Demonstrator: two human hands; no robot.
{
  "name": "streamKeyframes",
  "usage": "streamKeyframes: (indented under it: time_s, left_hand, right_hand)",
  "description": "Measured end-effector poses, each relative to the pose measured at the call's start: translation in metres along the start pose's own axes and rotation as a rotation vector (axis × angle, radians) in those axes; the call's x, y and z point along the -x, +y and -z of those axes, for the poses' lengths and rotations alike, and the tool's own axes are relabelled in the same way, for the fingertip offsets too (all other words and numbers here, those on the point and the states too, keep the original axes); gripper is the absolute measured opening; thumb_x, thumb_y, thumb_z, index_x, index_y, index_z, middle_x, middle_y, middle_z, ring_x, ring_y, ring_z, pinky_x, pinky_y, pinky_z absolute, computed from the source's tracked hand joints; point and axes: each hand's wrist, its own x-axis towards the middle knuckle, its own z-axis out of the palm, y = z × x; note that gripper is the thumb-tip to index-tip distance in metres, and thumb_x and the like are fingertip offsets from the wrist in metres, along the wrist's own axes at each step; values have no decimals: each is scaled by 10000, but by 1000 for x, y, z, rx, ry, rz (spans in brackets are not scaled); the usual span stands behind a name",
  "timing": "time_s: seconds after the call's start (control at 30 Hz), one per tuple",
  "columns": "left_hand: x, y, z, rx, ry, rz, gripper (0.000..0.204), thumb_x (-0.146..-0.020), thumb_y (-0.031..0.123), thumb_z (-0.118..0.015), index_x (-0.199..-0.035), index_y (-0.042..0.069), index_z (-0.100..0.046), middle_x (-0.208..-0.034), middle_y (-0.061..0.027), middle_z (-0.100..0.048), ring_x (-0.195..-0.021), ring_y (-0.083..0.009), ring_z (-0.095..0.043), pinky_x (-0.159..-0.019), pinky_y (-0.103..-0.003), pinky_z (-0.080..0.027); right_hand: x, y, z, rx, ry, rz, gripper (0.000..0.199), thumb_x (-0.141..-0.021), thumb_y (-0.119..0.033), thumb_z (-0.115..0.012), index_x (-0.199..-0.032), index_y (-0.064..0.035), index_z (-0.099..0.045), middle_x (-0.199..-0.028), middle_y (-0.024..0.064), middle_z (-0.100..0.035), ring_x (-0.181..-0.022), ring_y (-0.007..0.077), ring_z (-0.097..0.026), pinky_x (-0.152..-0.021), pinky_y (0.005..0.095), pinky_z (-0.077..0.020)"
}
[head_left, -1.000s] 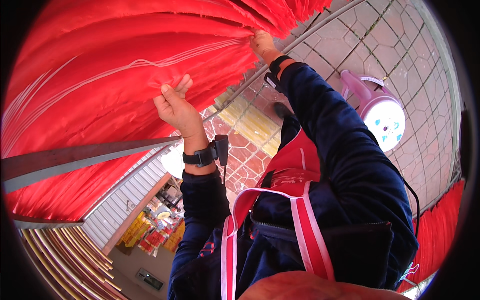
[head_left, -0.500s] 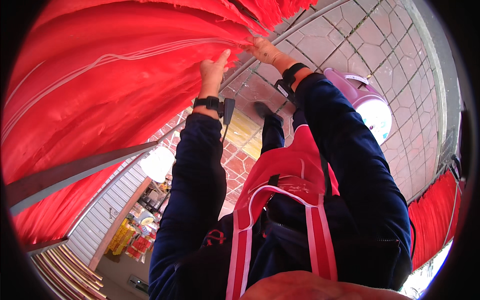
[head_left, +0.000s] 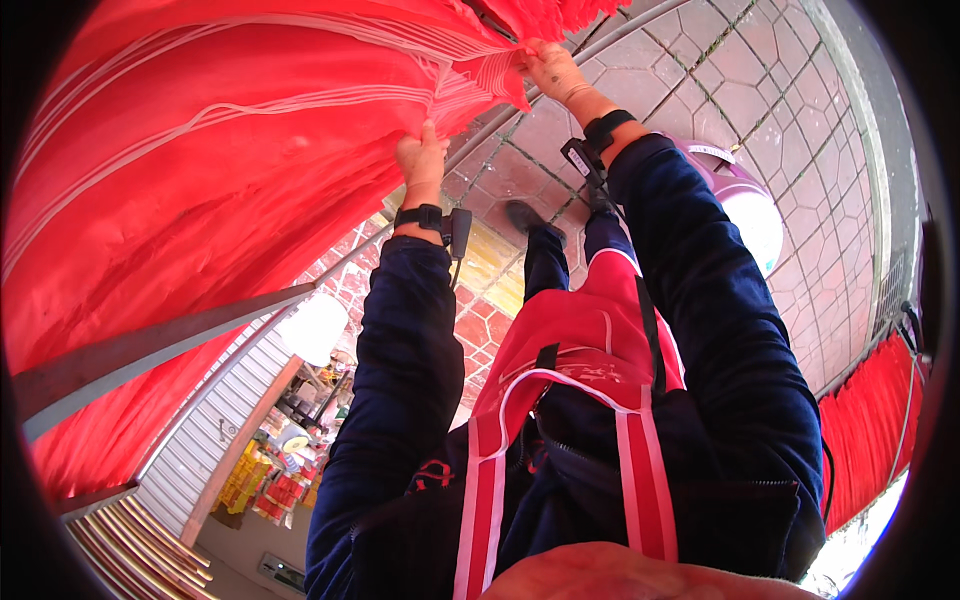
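Observation:
A large stack of thin red cloth (head_left: 230,160) hangs in layers across the upper left, with bundles of white lines running lengthwise along it. My right hand (head_left: 555,72) pinches its edge near the top. Lower and to the left, my left hand (head_left: 422,162) holds the same edge, thumb on top; its other fingers are partly hidden. Between the two hands the cloth is drawn taut, and the white lines gather toward my right hand. Each wrist wears a black strap with a small box.
A grey metal rail (head_left: 500,118) passes behind the cloth edge, and a brown beam (head_left: 170,335) crosses at left. On the paved ground right of me stands a purple and white plastic stool-like object (head_left: 745,215). More red cloth (head_left: 870,430) hangs at right. Shelves with goods show lower left.
My right hand has moved up and slightly right, pulling the cloth edge along. My left hand has slipped a little lower. More white lines now show, spread between the hands.

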Motion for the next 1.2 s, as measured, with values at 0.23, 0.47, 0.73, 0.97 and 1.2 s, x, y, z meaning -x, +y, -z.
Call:
streamKeyframes:
  time_s: [0.23,0.47,0.73,0.97,1.2]
  left_hand:
    - [-8,-60,67,-187,88,75,459,-954,320,-621,-897,-128,-534,-723,-187,-676,-603,-260,-709,-477,-314,-549]
    - [2,-68,102,94,462,58,460,-953,307,-609,-763,-111,-572,-635,-203,-642,-518,-288,-677,-414,-351,-496]
    - [22,-67,139,182,642,345,488,-982,260,-535,-1309,-89,-435,-901,-241,-669,-706,-346,-723,-526,-360,-593]
    - [40,-82,158,319,690,271,472,-961,269,-560,-1278,-67,-464,-904,-241,-660,-696,-360,-714,-540,-378,-602]
    - [57,-89,179,262,752,303,397,-968,230,-546,-1266,-33,-545,-914,-223,-677,-711,-371,-718,-449,-345,-527]
  right_hand:
    - [-1,4,35,-123,106,133,279,-832,-94,-476,-1017,-39,-676,-880,164,-720,-860,293,-708,-802,377,-552]
    - [9,5,70,-189,249,110,262,-843,-102,-488,-1004,-39,-685,-846,152,-725,-823,264,-715,-773,351,-553]
    - [16,-5,104,-18,439,107,245,-845,-171,-530,-997,-106,-710,-871,165,-715,-882,334,-692,-800,389,-532]
    - [25,18,130,196,700,607,295,-953,-82,-444,-1180,-37,-628,-987,171,-667,-890,384,-647,-828,446,-526]
    - [15,12,165,21,491,153,364,-875,30,-382,-1138,46,-632,-992,144,-708,-931,223,-706,-856,299,-559]
